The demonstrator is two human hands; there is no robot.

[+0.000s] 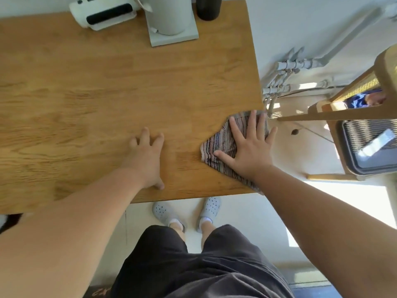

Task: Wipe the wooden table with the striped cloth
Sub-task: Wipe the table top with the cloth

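Note:
The striped cloth (217, 147) lies at the near right corner of the wooden table (96, 93), with part of it reaching the right edge. My right hand (250, 147) presses flat on the cloth, fingers spread and straight. To its left, my left hand (147, 157) rests on the bare wood near the front edge with fingers loosely bent, holding nothing.
At the back of the table stand a white device (103, 14), a pale grey appliance on a square base (171, 24) and a dark bottle (208, 7). A wooden chair (354, 104) and pipes (290, 76) stand right of the table. My feet (187, 211) are below the front edge.

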